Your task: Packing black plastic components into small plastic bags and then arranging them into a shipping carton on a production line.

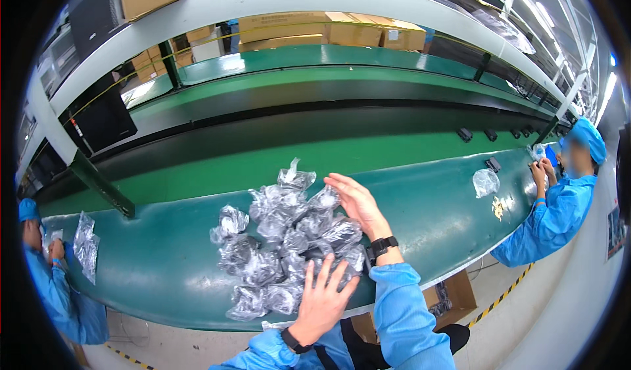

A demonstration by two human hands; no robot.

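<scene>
A pile of clear plastic bags (289, 232) with dark items inside lies on the green tabletop in front of me. What the dark items are cannot be made out through the crinkled plastic. My left hand (325, 294) rests on the near right part of the pile, its fingers spread over the bags. At the far right side of the pile, my right hand (358, 202) is open, fingers stretched out against a bag. Neither hand grips anything. Each wrist wears a black band.
A green conveyor belt (263, 166) runs beyond the table (158, 251), carrying small black items (465, 134) at right. Co-workers in blue sit at left (56, 291) and right (559, 205). An open cardboard box (463, 291) stands below the table edge. A metal post (98, 182) rises at left.
</scene>
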